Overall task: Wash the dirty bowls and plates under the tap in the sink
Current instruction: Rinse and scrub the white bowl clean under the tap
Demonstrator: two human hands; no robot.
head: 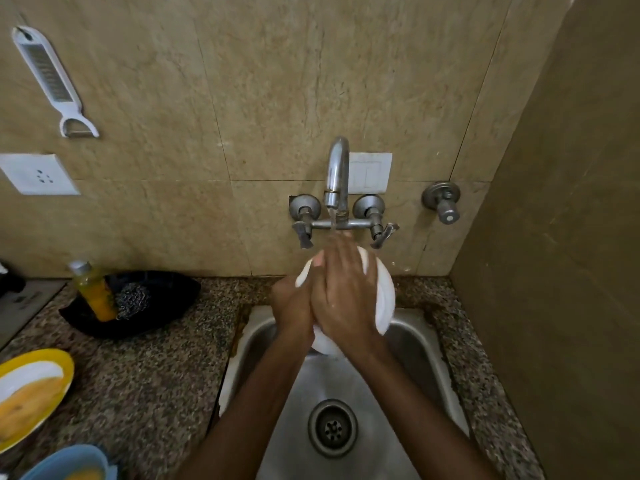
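Observation:
A white plate [384,299] is held on edge over the steel sink [426,355], right under the running tap [336,174]. My left hand [294,303] grips the plate's left rim with curled fingers. My right hand [346,289] lies flat on the plate's face, fingers straight and pointing up into the water stream. A dirty yellow plate [33,393] with orange smears sits on the counter at the far left. A blue bowl [69,464] with yellow residue stands at the lower left edge.
A black tray [166,296] holds a steel scrubber [131,301] and a yellow soap bottle [93,289] on the granite counter [149,375]. A white peeler [52,81] hangs on the tiled wall. A side wall stands close on the right.

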